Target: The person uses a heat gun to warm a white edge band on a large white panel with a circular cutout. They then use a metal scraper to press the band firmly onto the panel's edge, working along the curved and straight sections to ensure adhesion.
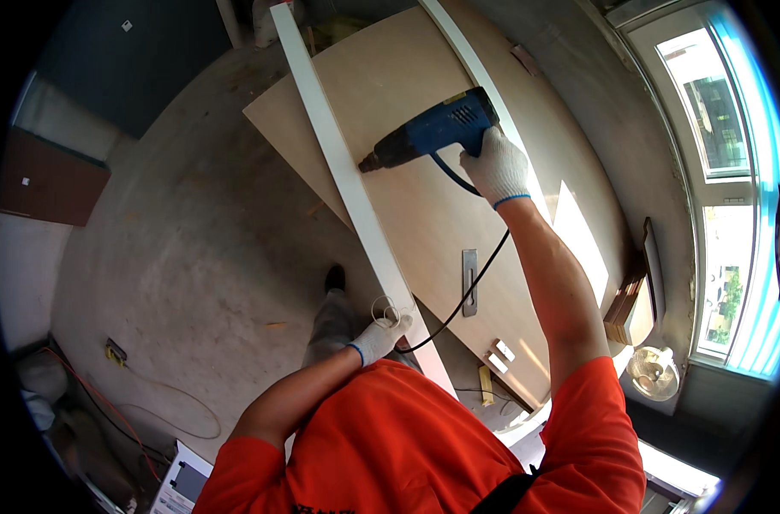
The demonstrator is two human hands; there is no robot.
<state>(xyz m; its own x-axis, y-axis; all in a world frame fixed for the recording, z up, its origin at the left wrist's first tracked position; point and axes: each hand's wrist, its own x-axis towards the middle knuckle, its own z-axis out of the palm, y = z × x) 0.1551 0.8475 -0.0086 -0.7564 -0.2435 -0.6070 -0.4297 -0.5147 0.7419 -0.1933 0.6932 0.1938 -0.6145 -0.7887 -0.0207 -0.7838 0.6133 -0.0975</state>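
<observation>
My right hand [499,169], in a white knit glove, is closed round the handle of a blue heat gun [433,130]. Its dark nozzle points left and lies over or just beside a long white rail [325,116]; I cannot tell if they touch. From the handle a black cord [465,295] hangs down toward my left hand [378,341]. That hand, gloved too, rests at the near part of the same rail with its fingers closed. A thin pale curled strip [381,301] loops out from the fingers, which seem to grip it.
Beneath the rail lies a large beige board [415,206] with a metal recessed plate [469,283] and small white pieces [499,355]. A second white rail [460,43] runs along its right. A round fan [653,373] stands by the window. Cables [171,387] cross the concrete floor.
</observation>
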